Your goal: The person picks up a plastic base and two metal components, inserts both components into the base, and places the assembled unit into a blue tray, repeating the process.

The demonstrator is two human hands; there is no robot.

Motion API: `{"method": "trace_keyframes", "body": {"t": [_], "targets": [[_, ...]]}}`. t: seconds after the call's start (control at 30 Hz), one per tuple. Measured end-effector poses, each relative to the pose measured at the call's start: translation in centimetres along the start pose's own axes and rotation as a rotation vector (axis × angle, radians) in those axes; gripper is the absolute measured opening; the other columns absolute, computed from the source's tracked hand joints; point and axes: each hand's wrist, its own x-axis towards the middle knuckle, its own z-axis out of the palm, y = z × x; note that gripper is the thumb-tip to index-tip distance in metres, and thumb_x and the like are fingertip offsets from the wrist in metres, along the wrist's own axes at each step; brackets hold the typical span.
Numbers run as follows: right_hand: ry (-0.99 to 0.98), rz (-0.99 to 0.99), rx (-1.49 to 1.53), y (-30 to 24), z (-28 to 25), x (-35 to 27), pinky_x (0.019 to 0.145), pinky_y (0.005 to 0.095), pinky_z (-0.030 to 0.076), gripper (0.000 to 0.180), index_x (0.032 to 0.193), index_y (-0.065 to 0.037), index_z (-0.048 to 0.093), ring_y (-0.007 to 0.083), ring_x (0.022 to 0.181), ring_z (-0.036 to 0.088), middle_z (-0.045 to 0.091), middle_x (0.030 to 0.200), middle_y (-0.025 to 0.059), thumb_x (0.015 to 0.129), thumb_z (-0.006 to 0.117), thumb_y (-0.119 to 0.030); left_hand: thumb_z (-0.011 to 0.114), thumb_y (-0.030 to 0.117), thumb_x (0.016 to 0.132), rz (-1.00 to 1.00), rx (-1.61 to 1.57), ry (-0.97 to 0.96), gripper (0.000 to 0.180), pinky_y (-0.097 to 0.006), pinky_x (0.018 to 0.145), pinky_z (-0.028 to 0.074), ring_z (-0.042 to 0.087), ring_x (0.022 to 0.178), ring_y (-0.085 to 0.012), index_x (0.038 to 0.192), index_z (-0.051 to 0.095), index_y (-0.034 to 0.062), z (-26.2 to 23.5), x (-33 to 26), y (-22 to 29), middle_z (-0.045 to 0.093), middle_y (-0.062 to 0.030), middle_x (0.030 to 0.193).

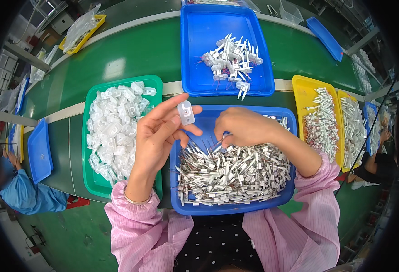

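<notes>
The left hand (158,130) pinches a translucent plastic housing (186,114) over the blue tray's (231,209) far-left corner; any lettering is too small to read. The right hand (244,127) curls over white wired parts (229,174), its grip unclear.

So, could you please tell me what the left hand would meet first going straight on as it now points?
Probably the near edge of the far blue rectangular plastic tray; depth is unclear, so the left hand might pass above it.
</notes>
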Motion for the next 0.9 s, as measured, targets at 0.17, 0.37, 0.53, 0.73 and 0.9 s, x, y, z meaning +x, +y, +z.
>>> {"method": "trace_keyframes", "body": {"t": [0.17, 0.37, 0.53, 0.73, 0.9], "targets": [[0.404, 0.126, 0.580, -2.2, -1.3, -1.9, 0.058, 0.0276, 0.044, 0.020, 0.092, -0.004, 0.067, 0.0163, 0.065, 0.059, 0.064, 0.076, 0.0093, 0.073, 0.067, -0.005, 0.052, 0.003, 0.087, 0.020, 0.013, -0.083, 0.035, -0.020, 0.047, 0.042, 0.061, 0.068, -0.0178, 0.121, 0.046, -0.0019, -1.1, 0.1, -0.5, 0.061, -0.0191, 0.099], [0.741, 0.091, 0.740, -5.5, -0.5, -4.3, 0.057, 0.0235, 0.041, 0.022, 0.096, 0.000, 0.065, 0.0133, 0.065, 0.055, 0.064, 0.074, 0.0059, 0.074, 0.065, 0.001, 0.052, 0.006, 0.087, -0.043, -0.106, -0.207, 0.037, -0.019, 0.048, 0.042, 0.061, 0.072, -0.0169, 0.122, 0.041, -0.0016, -0.5, -0.4, -1.2, 0.060, -0.0193, 0.100], [0.971, -0.074, 0.421, -5.0, 0.4, -5.3, 0.063, 0.0247, 0.038, 0.019, 0.088, 0.000, 0.065, 0.0142, 0.071, 0.051, 0.064, 0.076, 0.0056, 0.070, 0.068, 0.004, 0.054, 0.010, 0.087, -0.001, -0.129, -0.347, 0.038, -0.022, 0.052, 0.044, 0.060, 0.078, -0.0190, 0.121, 0.040, -0.0012, -0.5, -0.3, -2.0, 0.059, -0.0195, 0.100], [1.102, -0.130, 0.437, -5.3, 0.8, -5.0, 0.060, 0.0278, 0.042, 0.015, 0.083, -0.001, 0.066, 0.0180, 0.065, 0.057, 0.064, 0.074, 0.0073, 0.068, 0.068, 0.003, 0.055, 0.011, 0.087, 0.037, -0.149, -0.415, 0.036, -0.023, 0.053, 0.045, 0.061, 0.079, -0.0203, 0.118, 0.042, -0.0009, -0.8, 0.0, -2.4, 0.059, -0.0202, 0.100], [1.121, -0.110, 0.404, -5.3, 0.7, -5.7, 0.049, 0.0250, 0.042, 0.013, 0.080, 0.002, 0.065, 0.0170, 0.057, 0.057, 0.064, 0.071, 0.0104, 0.068, 0.068, 0.005, 0.056, 0.010, 0.087, 0.053, -0.126, -0.394, 0.035, -0.024, 0.054, 0.046, 0.061, 0.080, -0.0214, 0.117, 0.043, -0.0012, -0.8, -0.1, -2.4, 0.058, -0.0214, 0.101]]}}
